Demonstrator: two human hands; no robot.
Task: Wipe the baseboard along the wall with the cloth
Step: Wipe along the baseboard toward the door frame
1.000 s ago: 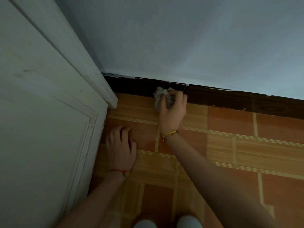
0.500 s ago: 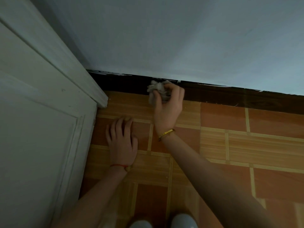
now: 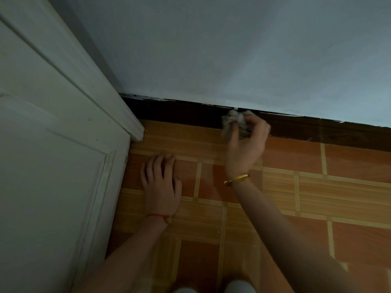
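Note:
A dark brown baseboard [image 3: 182,112] runs along the foot of the pale wall, from the door frame at left to the right edge. My right hand [image 3: 246,145] grips a crumpled grey-white cloth [image 3: 233,121] and holds it against the baseboard near its top edge, about the middle of the view. My left hand [image 3: 161,185] rests flat on the tiled floor, fingers straight and pointing toward the wall, holding nothing.
A white panelled door [image 3: 48,166] and its frame [image 3: 135,132] fill the left side, close to my left hand. Orange and tan patterned floor tiles [image 3: 317,187] stretch to the right. My knees [image 3: 239,287] show at the bottom edge.
My right hand has slid the cloth a little to the right along the baseboard and up toward its top edge. My left hand has stayed flat on the floor.

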